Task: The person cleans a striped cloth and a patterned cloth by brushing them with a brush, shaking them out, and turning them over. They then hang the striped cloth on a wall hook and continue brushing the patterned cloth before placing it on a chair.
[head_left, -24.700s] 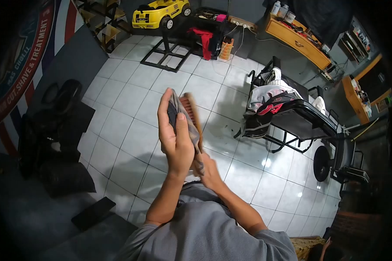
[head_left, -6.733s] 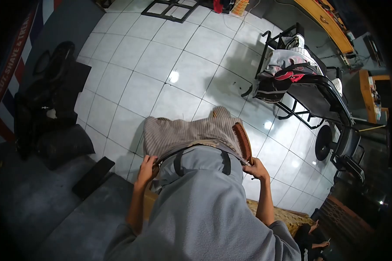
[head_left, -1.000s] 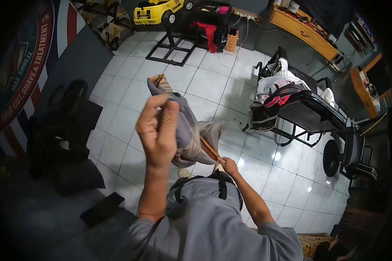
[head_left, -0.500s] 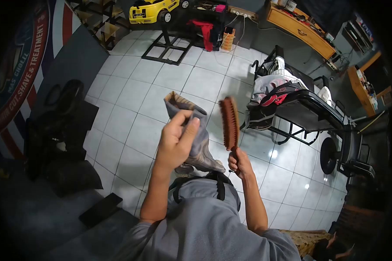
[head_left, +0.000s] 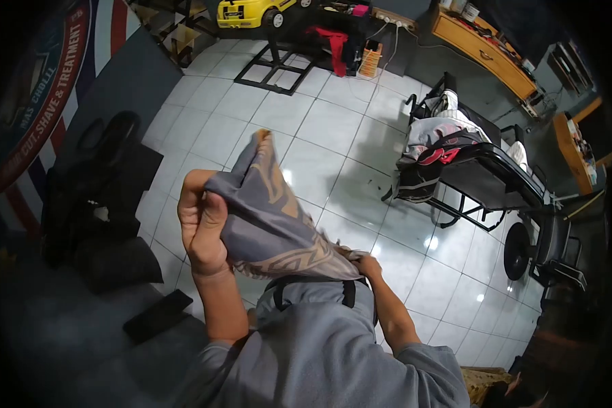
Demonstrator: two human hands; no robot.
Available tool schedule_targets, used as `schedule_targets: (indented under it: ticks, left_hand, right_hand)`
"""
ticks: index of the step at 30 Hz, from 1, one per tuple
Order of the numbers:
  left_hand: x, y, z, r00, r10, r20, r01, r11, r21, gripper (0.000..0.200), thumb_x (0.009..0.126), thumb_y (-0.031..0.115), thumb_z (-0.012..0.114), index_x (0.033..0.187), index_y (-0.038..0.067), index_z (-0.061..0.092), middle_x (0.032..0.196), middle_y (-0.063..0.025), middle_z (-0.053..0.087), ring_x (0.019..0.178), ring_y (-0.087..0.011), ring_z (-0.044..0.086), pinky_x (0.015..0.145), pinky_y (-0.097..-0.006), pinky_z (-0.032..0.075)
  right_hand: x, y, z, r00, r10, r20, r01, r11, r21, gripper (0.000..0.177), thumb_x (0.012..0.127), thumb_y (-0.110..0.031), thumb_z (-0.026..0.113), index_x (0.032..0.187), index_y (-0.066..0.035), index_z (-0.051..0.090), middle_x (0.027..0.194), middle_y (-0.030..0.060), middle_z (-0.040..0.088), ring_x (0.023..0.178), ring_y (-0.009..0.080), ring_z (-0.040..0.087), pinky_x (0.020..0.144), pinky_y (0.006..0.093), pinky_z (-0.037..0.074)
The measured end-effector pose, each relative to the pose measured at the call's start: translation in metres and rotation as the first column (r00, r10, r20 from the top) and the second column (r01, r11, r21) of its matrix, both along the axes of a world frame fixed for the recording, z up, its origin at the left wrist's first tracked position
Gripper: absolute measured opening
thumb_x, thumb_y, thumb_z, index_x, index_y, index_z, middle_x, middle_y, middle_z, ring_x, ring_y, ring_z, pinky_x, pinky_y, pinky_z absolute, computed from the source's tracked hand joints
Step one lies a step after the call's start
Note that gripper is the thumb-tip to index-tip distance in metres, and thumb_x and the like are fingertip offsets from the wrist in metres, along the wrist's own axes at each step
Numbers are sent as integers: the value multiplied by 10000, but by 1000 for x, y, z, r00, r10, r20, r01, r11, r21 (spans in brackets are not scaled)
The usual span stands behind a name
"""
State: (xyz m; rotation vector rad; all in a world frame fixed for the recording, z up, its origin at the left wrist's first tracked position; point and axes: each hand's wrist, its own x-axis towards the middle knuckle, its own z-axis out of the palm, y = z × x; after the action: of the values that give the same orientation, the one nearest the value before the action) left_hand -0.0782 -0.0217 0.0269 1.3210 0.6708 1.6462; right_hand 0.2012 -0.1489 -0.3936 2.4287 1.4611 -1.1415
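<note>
A grey cloth with tan patterns (head_left: 272, 224) stretches across the front of my body. My left hand (head_left: 206, 224) is closed on its upper left edge, with the thumb pressed against the fingers. At the cloth's lower right corner is my right hand (head_left: 368, 267), its fingers closed and partly hidden by the fabric. What it grips cannot be made out, and no brush is plainly visible.
A black chair (head_left: 483, 166) with clothes on it stands at the right. A black metal frame (head_left: 272, 75) and a yellow toy car (head_left: 251, 13) are ahead. Dark bags and objects (head_left: 95, 197) lie at the left, and a wooden drawer desk (head_left: 483, 51) is at the back right.
The cloth is spread out wider, and my left hand has moved left with it. My right hand has lowered to the cloth's corner, and the brush it held upright has gone from sight.
</note>
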Motion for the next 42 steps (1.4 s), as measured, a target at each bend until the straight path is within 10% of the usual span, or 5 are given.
schedule_targets:
  ticks: [9,18,30,37,42]
  left_hand:
    - [23,15,-5,988,-45,-145,-14,926,-377,140,964,146,473,1003,24,531,826,12,558,734,-35,487,673,-185,400]
    - [66,16,-35,900,-146,-410,18,954,-300,173,978,174,464,1027,9,474,771,22,488,688,-31,411,605,-197,365]
    - [6,0,20,891,436,125,-394,881,-260,223,970,190,496,1127,31,484,916,-37,561,806,-98,538,728,-229,445]
    - [10,8,3,955,243,-167,-266,955,-133,196,970,124,480,1115,-1,523,972,-22,545,858,-72,500,772,-214,419]
    - [26,12,-1,961,-54,-272,-30,955,-296,201,959,94,486,1073,7,627,782,56,525,646,-4,388,574,-155,333]
  right_hand:
    - [40,-5,-19,968,-175,-178,216,945,246,599,887,-516,485,822,62,628,644,211,632,544,358,612,523,443,462]
    - [-97,74,249,-222,-83,-972,309,939,-151,445,993,-433,339,768,-76,481,613,-14,460,496,81,418,438,242,337]
    - [-9,3,-5,968,235,-83,-240,969,-57,655,921,-567,335,907,-6,674,891,254,646,929,382,627,808,446,484]
    - [6,19,-38,950,-2,-312,48,989,139,629,933,-554,351,787,-2,614,705,148,607,609,279,581,568,402,446]
    - [-68,75,264,66,-198,-978,497,857,-139,510,942,-589,329,756,-117,389,530,-52,254,406,62,195,377,229,155]
